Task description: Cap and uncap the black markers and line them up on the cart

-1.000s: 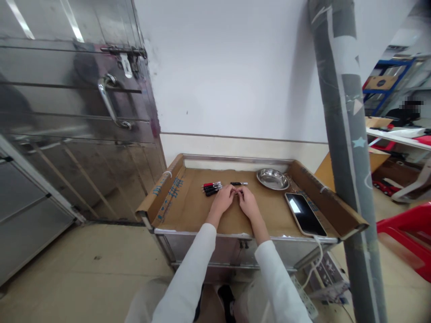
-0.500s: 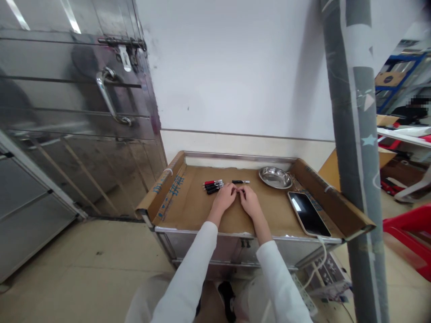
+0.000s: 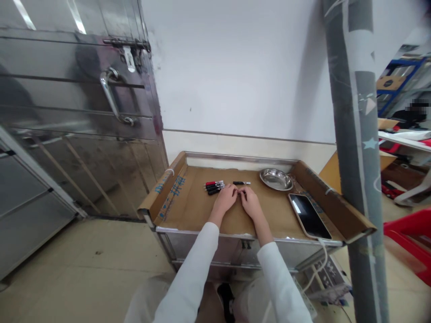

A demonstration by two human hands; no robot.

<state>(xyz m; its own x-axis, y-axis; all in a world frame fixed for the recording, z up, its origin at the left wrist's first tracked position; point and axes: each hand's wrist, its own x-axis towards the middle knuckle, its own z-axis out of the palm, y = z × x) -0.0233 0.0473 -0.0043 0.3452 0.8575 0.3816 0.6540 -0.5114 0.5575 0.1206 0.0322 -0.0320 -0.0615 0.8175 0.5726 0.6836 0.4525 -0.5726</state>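
Note:
My left hand (image 3: 226, 198) and my right hand (image 3: 249, 201) meet over the middle of the cardboard-covered table top (image 3: 198, 215). Both have their fingers pinched together, and a small dark thing seems to sit between the fingertips, too small to name. Just left of my left hand lies a row of several pens (image 3: 213, 186), a red one at the back and black ones in front. A single black pen or pen part (image 3: 241, 183) with a silvery end lies beyond my fingertips.
A round steel dish (image 3: 276, 179) stands at the back right. In front of it lies a phone (image 3: 309, 216) with a white cable (image 3: 323, 251). Cardboard walls (image 3: 335, 199) edge the table's sides. A grey wrapped pole (image 3: 358, 157) rises at the right, a metal door (image 3: 81, 98) at the left.
The view has shifted slightly. My hands stay together at the same place, with only small finger movement; the pens, dish and phone lie as before.

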